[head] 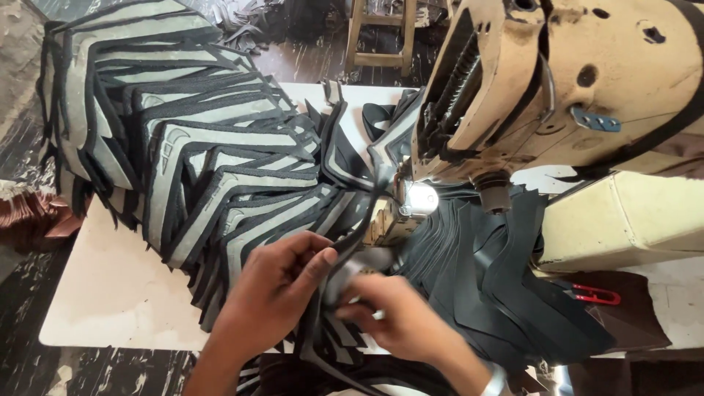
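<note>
My left hand pinches the black strip, which runs up-right to the sewing machine; my right hand grips its lower part

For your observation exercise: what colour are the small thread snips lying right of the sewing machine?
Red: the thread snips show best in the head view.

sewing needle behind lamp glare

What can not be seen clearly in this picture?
- Needle area, head view: hidden behind the sewing machine head and lamp glare.
- Right hand fingertips: blurred, under the black strip.
- Left hand grip: partly covered.
- Red clipper: half hidden by black pieces.
</note>
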